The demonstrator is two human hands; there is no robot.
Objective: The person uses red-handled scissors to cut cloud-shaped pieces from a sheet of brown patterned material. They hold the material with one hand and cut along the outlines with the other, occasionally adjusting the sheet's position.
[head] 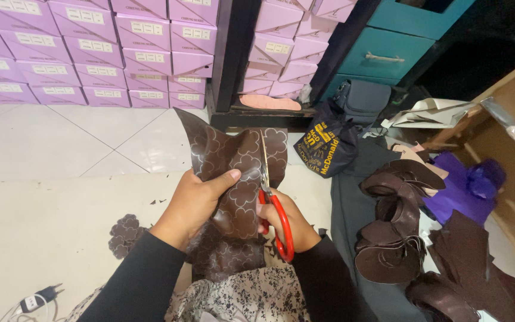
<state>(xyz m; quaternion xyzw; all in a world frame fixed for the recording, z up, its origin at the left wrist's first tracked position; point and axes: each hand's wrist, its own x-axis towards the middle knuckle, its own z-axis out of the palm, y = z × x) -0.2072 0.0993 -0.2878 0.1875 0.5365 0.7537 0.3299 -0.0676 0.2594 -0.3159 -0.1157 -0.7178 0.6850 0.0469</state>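
Note:
My left hand (195,200) grips a sheet of dark brown leather-like material (233,161) marked with cloud-shaped outlines, thumb pressed on its front. My right hand (287,220) holds red-handled scissors (272,203), their blades running up into the sheet near its upper middle. The sheet is held upright in front of me, and its lower part drapes onto my lap. A small stack of cut cloud-shaped brown pieces (125,234) lies on the floor left of my left forearm.
Piles of brown cut material (391,232) and a purple bag (466,185) lie at the right. A dark printed bag (327,146) sits ahead. Stacked lilac boxes (96,50) line the back, a teal cabinet (388,50) stands beyond, and a plug and cable (37,298) lie bottom left.

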